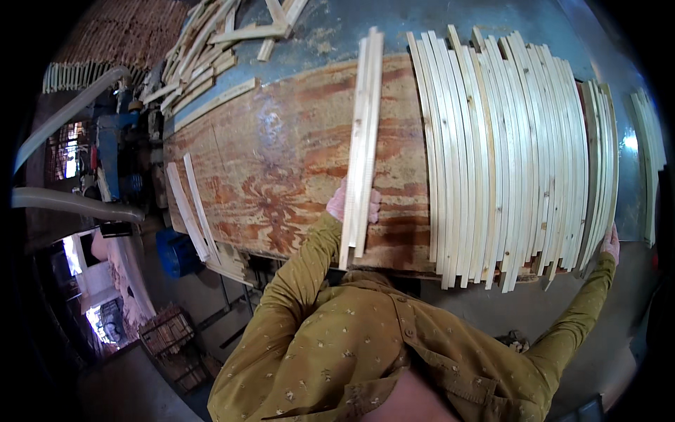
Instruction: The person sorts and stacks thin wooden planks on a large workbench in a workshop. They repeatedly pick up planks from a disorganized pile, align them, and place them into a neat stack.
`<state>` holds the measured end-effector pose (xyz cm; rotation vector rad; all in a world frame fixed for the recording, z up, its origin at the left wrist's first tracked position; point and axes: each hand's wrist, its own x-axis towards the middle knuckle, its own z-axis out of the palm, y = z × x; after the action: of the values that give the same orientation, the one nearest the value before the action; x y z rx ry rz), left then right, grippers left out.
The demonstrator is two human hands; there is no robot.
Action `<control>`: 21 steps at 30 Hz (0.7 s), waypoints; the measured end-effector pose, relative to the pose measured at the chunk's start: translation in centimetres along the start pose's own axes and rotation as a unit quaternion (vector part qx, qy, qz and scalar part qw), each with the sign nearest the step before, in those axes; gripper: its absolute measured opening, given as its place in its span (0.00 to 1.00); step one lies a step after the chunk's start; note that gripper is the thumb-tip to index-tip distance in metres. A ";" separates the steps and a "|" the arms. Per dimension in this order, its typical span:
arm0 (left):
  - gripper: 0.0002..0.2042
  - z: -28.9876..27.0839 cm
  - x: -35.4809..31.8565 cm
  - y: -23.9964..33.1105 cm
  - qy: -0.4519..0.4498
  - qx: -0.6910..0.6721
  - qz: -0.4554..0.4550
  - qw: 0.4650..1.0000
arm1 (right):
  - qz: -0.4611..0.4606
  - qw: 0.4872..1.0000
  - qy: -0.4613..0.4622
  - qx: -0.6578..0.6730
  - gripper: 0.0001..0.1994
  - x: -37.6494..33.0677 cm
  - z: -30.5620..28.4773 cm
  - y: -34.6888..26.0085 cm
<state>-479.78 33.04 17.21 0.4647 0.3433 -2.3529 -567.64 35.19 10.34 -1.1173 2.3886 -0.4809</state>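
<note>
Two or so pale wooden strips (362,141) stand out over the board, running away from me, with my left hand (351,204) closed around them near their lower part. The strips cover part of that hand. To the right lies a wide row of pale wooden strips (492,162), side by side, their ends uneven. A narrower group of wooden strips (600,176) sits at the row's right end, with a dark gap between. Against the near outer side of this group rests my right hand (610,243), fingers stretched along it and partly hidden.
Beneath the strips is a stained plywood board (281,155) on a grey-blue surface (330,28). A loose heap of wooden pieces (204,56) lies at the far left. Two short strips (193,204) lie near the left edge. A blue container (176,252) and hoses (77,204) are further left.
</note>
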 end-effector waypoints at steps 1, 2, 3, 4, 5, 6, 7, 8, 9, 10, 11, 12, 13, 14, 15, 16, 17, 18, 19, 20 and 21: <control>0.26 -0.4 1.6 -0.9 -0.003 0.028 -0.010 1.000 | 0.003 1.000 -0.001 -0.004 0.24 -0.2 -0.9 0.5; 0.26 0.6 2.5 -2.2 0.098 0.083 0.017 0.992 | 0.027 0.999 -0.009 -0.030 0.25 -0.4 -1.1 0.3; 0.27 1.5 3.3 -3.6 0.177 0.158 0.041 0.970 | 0.051 0.997 -0.019 -0.057 0.26 -0.8 -1.2 0.1; 0.27 3.9 4.4 -4.9 0.250 0.240 0.066 0.936 | 0.075 0.994 -0.024 -0.078 0.26 -1.4 -1.0 -1.0; 0.25 3.2 5.4 -5.1 0.290 0.300 0.054 0.907 | 0.086 0.991 -0.033 -0.098 0.27 -1.4 -0.3 -3.5; 0.24 1.6 6.1 -3.7 0.337 0.492 -0.083 0.798 | 0.100 0.987 -0.036 -0.119 0.28 -1.8 -0.2 -5.8; 0.24 1.8 7.0 -2.8 0.248 0.761 -0.098 0.591 | 0.118 0.983 -0.035 -0.138 0.29 -2.9 -0.3 -7.5; 0.25 2.2 7.1 -2.4 0.140 0.935 -0.095 0.311 | 0.098 0.976 0.023 -0.191 0.30 -4.2 0.6 -10.7; 0.25 3.5 6.6 -2.4 0.207 0.883 -0.122 0.403 | 0.072 0.964 0.078 -0.244 0.30 -5.5 2.1 -14.8; 0.25 6.4 6.8 -2.4 0.255 0.822 -0.149 0.487 | 0.060 0.943 0.141 -0.295 0.30 -7.3 2.5 -17.9; 0.25 8.2 6.7 -2.0 0.299 0.752 -0.171 0.563 | 0.065 0.941 0.175 -0.283 0.30 -8.4 1.8 -20.6; 0.25 5.2 7.1 -1.7 0.302 0.884 -0.114 0.339 | 0.003 0.946 0.204 -0.253 0.30 -8.8 1.7 -22.6; 0.25 5.9 7.2 -1.5 0.280 0.872 -0.110 0.385 | -0.046 0.945 0.230 -0.228 0.29 -9.4 1.7 -23.2; 0.25 6.6 6.0 -1.3 0.272 0.854 -0.103 0.430 | -0.106 0.943 0.248 -0.195 0.29 -10.3 2.8 -26.1; 0.23 4.4 4.8 -1.3 0.174 0.895 -0.002 0.412 | -0.155 0.943 0.232 -0.180 0.27 -11.8 3.8 -29.3; 0.22 2.1 2.9 -1.1 0.086 0.916 0.100 0.379 | -0.222 0.938 0.206 -0.166 0.27 -13.6 5.6 -32.9; 0.20 3.1 2.0 -0.5 0.154 0.870 0.045 0.467 | -0.284 0.928 0.185 -0.153 0.26 -15.4 7.0 -35.5; 0.17 3.4 0.8 0.6 0.187 0.800 0.020 0.570 | -0.348 0.911 0.175 -0.136 0.25 -17.4 8.5 -38.6; 0.15 3.8 -0.4 1.9 0.235 0.714 0.000 0.659 | -0.392 0.903 0.146 -0.099 0.24 -19.3 10.6 -41.5; 0.15 3.9 -2.6 3.9 0.256 0.701 0.033 0.665 | -0.435 0.891 0.113 -0.067 0.23 -21.2 12.8 -44.7; 0.14 3.9 -4.7 5.8 0.275 0.686 0.066 0.671 | -0.482 0.872 0.079 -0.032 0.23 -22.8 16.0 -47.9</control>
<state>-473.45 30.23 22.09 1.7969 -1.3009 -1.8169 -516.24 21.95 26.25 -2.3554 1.7967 -0.8208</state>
